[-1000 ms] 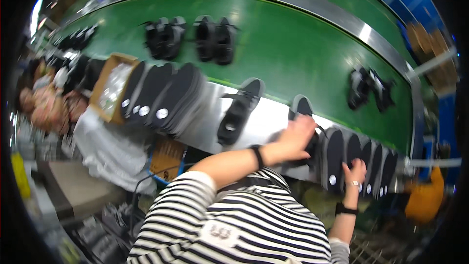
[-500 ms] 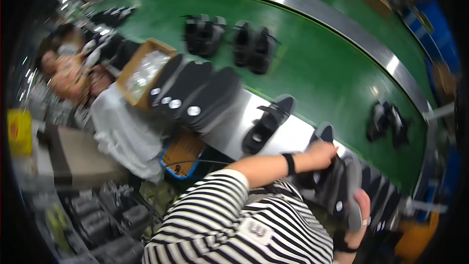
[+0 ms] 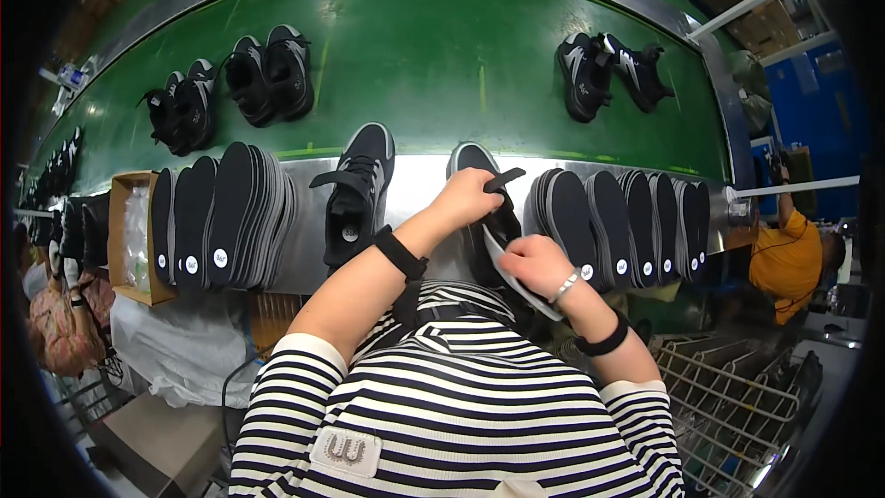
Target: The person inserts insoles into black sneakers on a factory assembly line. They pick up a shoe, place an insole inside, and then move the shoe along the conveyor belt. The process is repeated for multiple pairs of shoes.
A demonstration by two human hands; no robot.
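Standing at a curved steel bench [image 3: 424,189], a person in a striped top works on a black shoe [image 3: 479,166] that rests toe-away on the metal ledge, right in front of them. The left hand [image 3: 466,201] lies over the shoe's opening, its fingers closed on the raised black tongue strap [image 3: 505,179]. The right hand [image 3: 533,263] sits just below it, fingers clamped on a pale insole [image 3: 513,275] whose forward end is tucked against the shoe's heel opening.

Just left of this shoe stands a second black shoe [image 3: 358,194], tongue flopped open, with a round white sticker visible inside. Further left a row of dark insoles [image 3: 221,217] leans on edge, and beside it sits an open cardboard box [image 3: 134,235]. To the right of the hands another row of dark insoles [image 3: 627,221] stands on edge along the bench.

Beyond the bench runs a green conveyor belt [image 3: 442,65], carrying two pairs of black shoes at the left [image 3: 230,88] and one pair at the right [image 3: 608,69]. A wire basket [image 3: 728,397] stands at the lower right, and another person in an orange shirt [image 3: 785,263] is at the far right.
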